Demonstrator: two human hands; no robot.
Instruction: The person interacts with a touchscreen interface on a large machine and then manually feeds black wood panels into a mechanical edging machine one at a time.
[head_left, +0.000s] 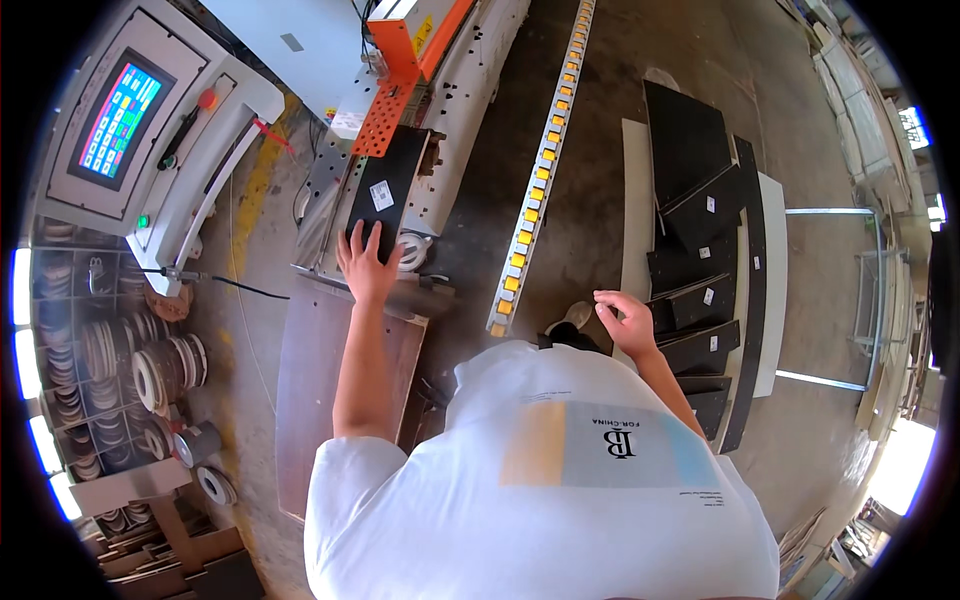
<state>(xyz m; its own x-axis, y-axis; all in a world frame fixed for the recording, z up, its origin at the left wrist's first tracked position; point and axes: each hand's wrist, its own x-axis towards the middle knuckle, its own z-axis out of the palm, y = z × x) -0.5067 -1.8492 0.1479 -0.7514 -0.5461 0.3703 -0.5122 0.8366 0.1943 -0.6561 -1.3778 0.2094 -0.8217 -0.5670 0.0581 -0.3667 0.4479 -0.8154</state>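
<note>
My left hand (368, 262) lies flat with its fingers spread on the near end of a narrow black panel (397, 175). The panel bears a white label (381, 195), and its far end reaches under an orange perforated guard (385, 115) on the machine. Close beside that hand, a white coiled strip (412, 252) sits at the machine's edge. My right hand (625, 322) hovers at my right side, fingers loosely bent and nothing visible in them. Nearest to it is a stack of black labelled panels (690, 285).
A control console with a lit screen (120, 120) stands at the far left. One long rail with yellow rollers (530, 215) runs away from me. Rolls of banding (160, 375) fill a rack at left. A brown board (320, 370) lies below my left forearm.
</note>
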